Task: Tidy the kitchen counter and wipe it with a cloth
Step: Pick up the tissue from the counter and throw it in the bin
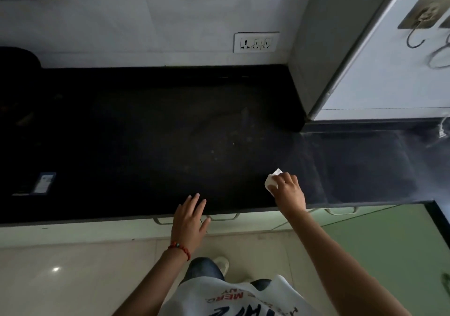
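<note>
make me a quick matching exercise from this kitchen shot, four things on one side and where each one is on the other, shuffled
Things:
1. white cloth
2. left hand
3. socket plate
4. beaded bracelet

Places:
A. on the wall above the counter
B. around the left wrist
C. bunched in the right hand
D. open, fingers over the counter's front edge

Pairs: 1-C, 2-D, 3-A, 4-B

Red letters reading "MERC", seen upside down, run across the person's white printed shirt [233,298], above larger dark lettering too cropped to read. The small label [45,181] on the black counter [146,133] is illegible.
</note>
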